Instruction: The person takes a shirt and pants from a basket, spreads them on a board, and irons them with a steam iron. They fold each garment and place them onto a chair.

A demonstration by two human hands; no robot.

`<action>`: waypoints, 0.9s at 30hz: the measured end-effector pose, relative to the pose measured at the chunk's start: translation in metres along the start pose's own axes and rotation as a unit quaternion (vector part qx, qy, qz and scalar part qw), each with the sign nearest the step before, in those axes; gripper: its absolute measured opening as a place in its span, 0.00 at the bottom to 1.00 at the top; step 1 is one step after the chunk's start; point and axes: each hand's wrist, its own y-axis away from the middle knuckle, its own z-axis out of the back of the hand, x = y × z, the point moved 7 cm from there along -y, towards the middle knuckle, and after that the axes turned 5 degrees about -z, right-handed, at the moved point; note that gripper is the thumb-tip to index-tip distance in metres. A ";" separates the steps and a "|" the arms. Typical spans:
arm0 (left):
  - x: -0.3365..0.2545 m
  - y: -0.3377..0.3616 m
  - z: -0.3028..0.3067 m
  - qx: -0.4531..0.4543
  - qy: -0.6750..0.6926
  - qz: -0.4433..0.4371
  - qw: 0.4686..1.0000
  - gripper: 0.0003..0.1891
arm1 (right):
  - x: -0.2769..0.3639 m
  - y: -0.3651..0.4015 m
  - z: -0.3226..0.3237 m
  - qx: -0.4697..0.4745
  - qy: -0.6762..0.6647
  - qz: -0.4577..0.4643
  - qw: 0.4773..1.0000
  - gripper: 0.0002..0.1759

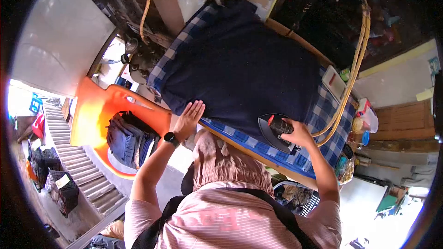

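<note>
A dark navy garment [240,64] lies spread over a table covered with a blue checked cloth [330,113]. My right hand [297,133] is wrapped round the handle of a clothes iron [272,131], whose soleplate rests on the garment near the table's front edge. From the iron a yellowish cord [362,50] loops up along the right side. Flat on the garment's front left corner lies my left hand [190,117], fingers stretched out, with a dark watch on the wrist. It holds nothing.
An orange plastic chair [92,110] with a stack of folded clothes [129,140] stands at the left. On the table's right edge sit a white tray-like item [334,83] and several small containers. A basket [310,205] of clothes is under the front edge.
</note>
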 end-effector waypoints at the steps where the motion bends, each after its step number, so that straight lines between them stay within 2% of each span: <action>1: 0.002 -0.004 0.008 -0.024 0.063 0.008 0.998 0.34 | 0.013 -0.003 -0.005 -0.014 0.016 0.029 0.999 0.36; 2: 0.009 -0.006 0.015 -0.048 0.127 0.016 0.991 0.32 | 0.025 -0.008 -0.011 -0.010 0.017 0.031 0.999 0.36; 4: 0.052 -0.017 0.015 -0.020 0.226 0.091 0.970 0.23 | 0.054 -0.014 -0.020 -0.003 0.044 0.037 0.998 0.36; 5: 0.082 -0.020 0.022 -0.137 0.211 0.122 0.960 0.19 | 0.071 -0.018 -0.025 0.013 0.054 0.042 0.998 0.36; 6: 0.114 -0.023 0.032 -0.178 0.144 0.222 0.948 0.16 | 0.086 -0.022 -0.029 0.016 0.057 0.043 0.997 0.36; 7: 0.127 -0.022 0.053 -0.267 -0.061 0.292 0.916 0.16 | 0.101 -0.026 -0.034 0.024 0.066 0.043 0.997 0.36; 8: 0.158 -0.013 0.025 -0.202 -0.074 0.410 0.886 0.20 | 0.113 -0.030 -0.041 0.031 0.074 0.042 0.996 0.36; 10: 0.194 -0.013 0.001 -0.114 -0.035 0.454 0.883 0.19 | 0.131 -0.042 -0.059 0.048 0.090 0.055 0.993 0.36; 11: 0.202 -0.012 0.002 -0.113 -0.033 0.453 0.884 0.19 | 0.145 -0.045 -0.065 0.057 0.099 0.058 0.992 0.37; 13: 0.219 -0.012 -0.003 -0.069 0.057 0.469 0.879 0.16 | 0.165 -0.053 -0.080 0.066 0.108 0.075 0.989 0.37; 14: 0.227 -0.008 -0.003 -0.077 0.028 0.475 0.876 0.14 | 0.176 -0.054 -0.083 0.101 0.110 0.067 0.986 0.40; 17: 0.233 -0.013 -0.008 -0.118 0.008 0.442 0.889 0.17 | 0.187 -0.050 -0.080 0.116 0.102 0.044 0.987 0.43; 19: 0.238 -0.025 0.000 -0.145 0.004 0.430 0.891 0.22 | 0.176 -0.044 -0.061 0.006 0.020 0.022 1.000 0.43; 20: 0.243 -0.031 0.003 -0.142 0.006 0.433 0.890 0.22 | 0.168 -0.045 -0.061 0.010 0.023 0.021 0.999 0.43; 22: 0.255 -0.057 0.000 -0.127 0.139 0.394 0.899 0.26 | 0.151 -0.050 -0.054 -0.059 -0.005 -0.007 0.998 0.41; 23: 0.255 -0.066 0.000 -0.125 0.142 0.395 0.899 0.26 | 0.146 -0.054 -0.056 -0.051 -0.017 -0.062 0.997 0.40; 25: 0.249 -0.086 0.012 -0.205 0.109 0.339 0.912 0.22 | 0.147 -0.061 -0.065 -0.057 -0.008 -0.046 0.997 0.40; 26: 0.253 -0.087 0.010 -0.205 0.112 0.342 0.910 0.22 | 0.158 -0.064 -0.063 -0.063 -0.003 -0.030 0.998 0.39; 27: 0.258 -0.087 0.008 -0.198 0.131 0.349 0.906 0.20 | 0.163 -0.067 -0.070 -0.015 -0.006 -0.082 0.997 0.39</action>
